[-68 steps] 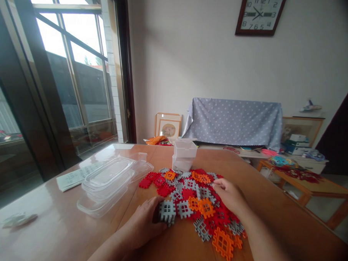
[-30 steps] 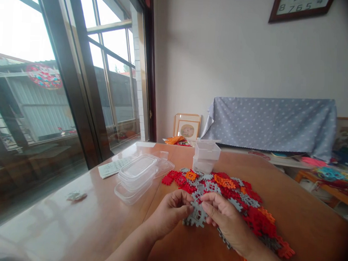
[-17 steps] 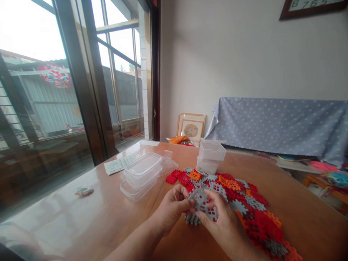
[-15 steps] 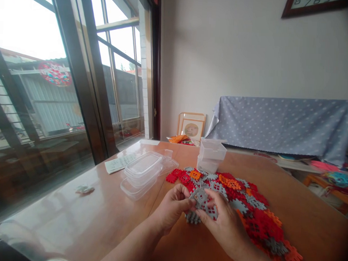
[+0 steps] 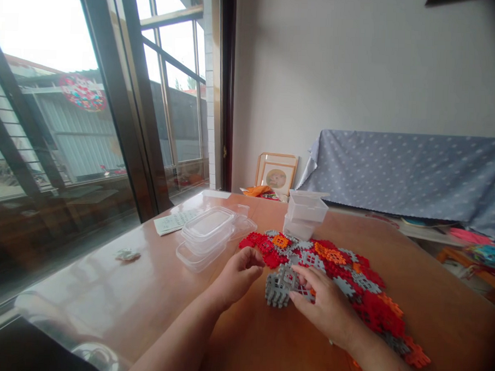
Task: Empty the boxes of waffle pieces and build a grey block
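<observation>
A stack of grey interlocking plastic tiles (image 5: pixel 278 289) with notched edges stands on the table at the near end of a pile. My right hand (image 5: pixel 324 301) is at the stack's right side, fingertips on the top tile and thumb low against it. To the left of the stack, my left hand (image 5: pixel 240 275) is apart from it, fingers curled, thumb and forefinger a little separated with nothing visible between them. Behind and to the right spreads a loose pile of red tiles (image 5: pixel 379 314), orange tiles (image 5: pixel 324 252) and more grey ones, partly hidden by my right hand and forearm.
Clear plastic containers with lids (image 5: pixel 208 227) lie left of the pile. Two stacked clear boxes (image 5: pixel 308 207) stand behind it. A printed paper sheet (image 5: pixel 174 221) and a small plastic packet (image 5: pixel 127 255) rest on the wooden table (image 5: pixel 240 344). A window borders the left side.
The grey tile held between both hands is now on the stack. My left hand has let go and drawn back left; my right hand stays at the stack. The view has shifted slightly.
</observation>
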Demonstrator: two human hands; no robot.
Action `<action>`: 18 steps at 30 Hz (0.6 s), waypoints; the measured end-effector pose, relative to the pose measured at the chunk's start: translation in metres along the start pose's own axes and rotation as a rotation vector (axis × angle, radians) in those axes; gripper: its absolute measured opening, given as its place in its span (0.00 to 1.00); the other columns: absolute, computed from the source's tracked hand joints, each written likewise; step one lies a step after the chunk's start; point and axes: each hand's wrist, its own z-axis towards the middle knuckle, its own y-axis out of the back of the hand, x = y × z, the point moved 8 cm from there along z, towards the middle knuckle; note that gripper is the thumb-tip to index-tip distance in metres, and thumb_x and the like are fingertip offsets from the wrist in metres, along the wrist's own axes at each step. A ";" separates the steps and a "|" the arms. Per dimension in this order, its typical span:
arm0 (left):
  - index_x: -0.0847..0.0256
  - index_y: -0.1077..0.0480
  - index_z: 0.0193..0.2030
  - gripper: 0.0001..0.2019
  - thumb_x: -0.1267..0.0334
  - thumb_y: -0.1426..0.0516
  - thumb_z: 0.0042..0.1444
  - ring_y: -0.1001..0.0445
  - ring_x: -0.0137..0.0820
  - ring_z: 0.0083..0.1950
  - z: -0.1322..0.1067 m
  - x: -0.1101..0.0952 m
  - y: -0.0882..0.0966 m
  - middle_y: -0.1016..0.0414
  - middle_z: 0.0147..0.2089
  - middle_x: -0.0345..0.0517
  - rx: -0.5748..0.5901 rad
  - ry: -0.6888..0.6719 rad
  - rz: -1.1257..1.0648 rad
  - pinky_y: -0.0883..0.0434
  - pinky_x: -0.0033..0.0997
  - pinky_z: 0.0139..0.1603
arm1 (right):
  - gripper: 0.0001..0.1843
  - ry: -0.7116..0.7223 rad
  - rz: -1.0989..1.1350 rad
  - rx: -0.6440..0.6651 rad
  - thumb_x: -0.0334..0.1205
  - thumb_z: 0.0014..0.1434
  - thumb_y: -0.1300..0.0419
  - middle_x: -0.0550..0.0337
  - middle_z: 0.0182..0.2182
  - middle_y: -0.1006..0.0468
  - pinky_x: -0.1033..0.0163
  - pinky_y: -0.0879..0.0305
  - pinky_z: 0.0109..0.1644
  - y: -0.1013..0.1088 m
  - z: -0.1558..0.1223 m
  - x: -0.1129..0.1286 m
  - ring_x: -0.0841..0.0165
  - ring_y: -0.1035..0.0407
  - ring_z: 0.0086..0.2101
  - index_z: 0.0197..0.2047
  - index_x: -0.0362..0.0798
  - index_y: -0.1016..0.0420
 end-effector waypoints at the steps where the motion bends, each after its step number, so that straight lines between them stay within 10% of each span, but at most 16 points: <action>1: 0.62 0.30 0.40 0.09 0.71 0.43 0.50 0.32 0.28 0.36 0.000 0.004 -0.001 0.27 0.38 0.42 0.023 0.007 0.061 0.36 0.28 0.38 | 0.26 0.001 0.001 0.015 0.40 0.58 0.38 0.53 0.44 0.22 0.52 0.30 0.52 -0.001 0.001 0.002 0.58 0.28 0.45 0.60 0.49 0.28; 18: 0.61 0.33 0.56 0.25 0.68 0.39 0.48 0.25 0.33 0.39 -0.012 0.018 -0.023 0.25 0.50 0.48 0.315 0.115 0.322 0.31 0.28 0.33 | 0.28 -0.019 0.076 0.101 0.38 0.58 0.39 0.50 0.55 0.25 0.52 0.32 0.60 -0.007 0.001 0.009 0.59 0.29 0.53 0.62 0.49 0.29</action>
